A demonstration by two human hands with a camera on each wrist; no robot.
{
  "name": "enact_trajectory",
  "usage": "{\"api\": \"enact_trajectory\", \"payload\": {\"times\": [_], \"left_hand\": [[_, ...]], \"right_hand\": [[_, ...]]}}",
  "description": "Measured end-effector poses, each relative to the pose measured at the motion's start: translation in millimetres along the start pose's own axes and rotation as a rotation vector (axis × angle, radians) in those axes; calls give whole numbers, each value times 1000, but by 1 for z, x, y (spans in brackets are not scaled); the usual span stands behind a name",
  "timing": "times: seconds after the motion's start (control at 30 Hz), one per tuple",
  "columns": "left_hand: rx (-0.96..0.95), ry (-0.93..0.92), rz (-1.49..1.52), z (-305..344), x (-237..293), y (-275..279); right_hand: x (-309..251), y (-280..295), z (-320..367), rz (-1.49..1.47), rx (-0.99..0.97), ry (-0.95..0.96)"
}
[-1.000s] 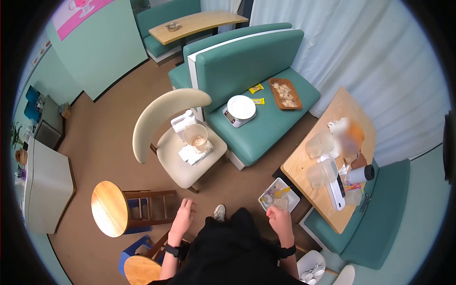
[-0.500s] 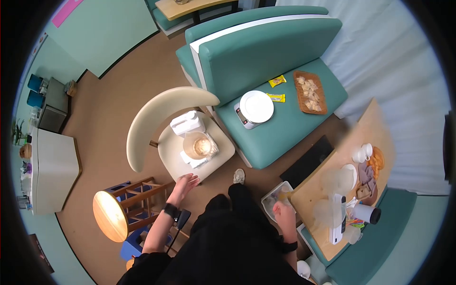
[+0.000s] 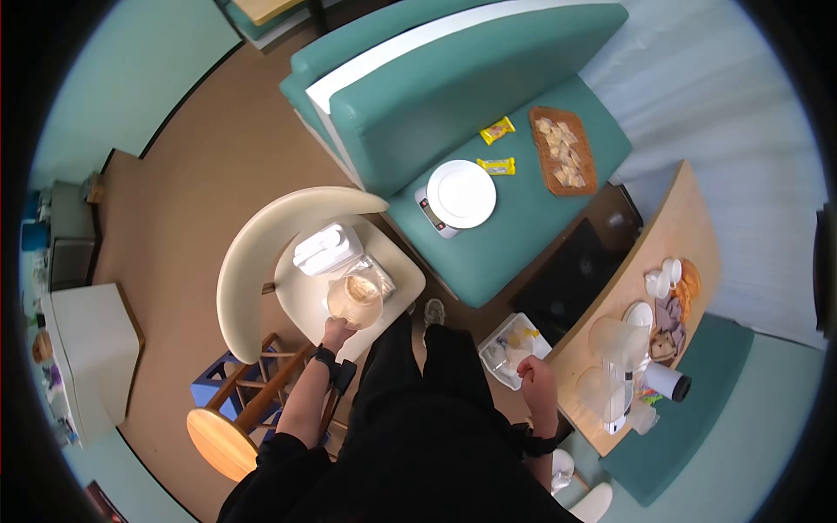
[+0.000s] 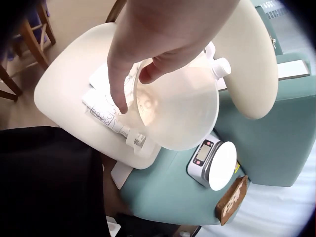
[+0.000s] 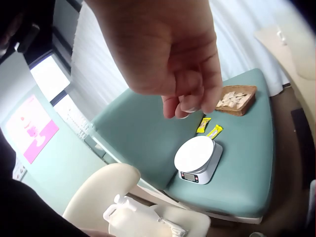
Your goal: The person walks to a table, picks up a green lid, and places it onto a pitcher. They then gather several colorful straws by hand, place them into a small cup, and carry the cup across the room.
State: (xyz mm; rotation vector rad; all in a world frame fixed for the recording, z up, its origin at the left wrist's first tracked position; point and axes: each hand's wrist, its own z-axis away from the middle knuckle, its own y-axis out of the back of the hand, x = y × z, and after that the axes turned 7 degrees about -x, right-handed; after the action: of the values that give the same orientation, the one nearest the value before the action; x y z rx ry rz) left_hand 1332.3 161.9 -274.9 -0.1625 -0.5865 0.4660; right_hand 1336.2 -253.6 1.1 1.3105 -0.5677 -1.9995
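Note:
My left hand grips the rim of a translucent plastic pitcher; in the left wrist view the thumb and fingers lie on opposite sides of its wall. Pale contents show at the pitcher's bottom. Around it on the cream chair are a white plastic jug and white packets in clear wrap. My right hand holds nothing, its fingers loosely curled, over the side of a white tray on the floor in the head view.
On the green bench sit a white kitchen scale, two yellow packets and a wicker basket of small packets. A wooden table with cups, containers and a tumbler stands at right. Wooden stools stand at left.
My left hand, open and apart from the pitcher before, has reached forward and taken hold of its rim. The pitcher appears more tipped toward me. The right hand stays loosely curled at the right.

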Motion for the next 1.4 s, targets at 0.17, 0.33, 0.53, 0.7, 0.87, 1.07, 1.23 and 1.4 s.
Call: {"api": "enact_trajectory", "payload": {"times": [0.17,0.33,0.53,0.7,0.87,1.07,1.23,1.4], "left_hand": [[-133,-163,-261,6,22,-6],[-485,20,-377,39,58,-47],[-602,190,-675,137,123,-191],[-902,123,-886,160,101,-290],[-1107,86,-999,186,45,-386],[-1200,-39,-1148,209,-24,-466],[-1194,-148,-1174,205,-62,-514],[-1159,-321,-1428,206,-79,-543]], "right_hand": [[-17,-30,9,-65,10,-114],[-41,-39,17,-130,118,-50],[-40,-31,59,-246,325,-202],[-8,-25,122,-354,558,-319],[26,-22,187,-439,741,-436],[89,-27,249,-475,875,-579],[136,-1,279,-453,906,-641],[165,21,287,-433,919,-639]]}}
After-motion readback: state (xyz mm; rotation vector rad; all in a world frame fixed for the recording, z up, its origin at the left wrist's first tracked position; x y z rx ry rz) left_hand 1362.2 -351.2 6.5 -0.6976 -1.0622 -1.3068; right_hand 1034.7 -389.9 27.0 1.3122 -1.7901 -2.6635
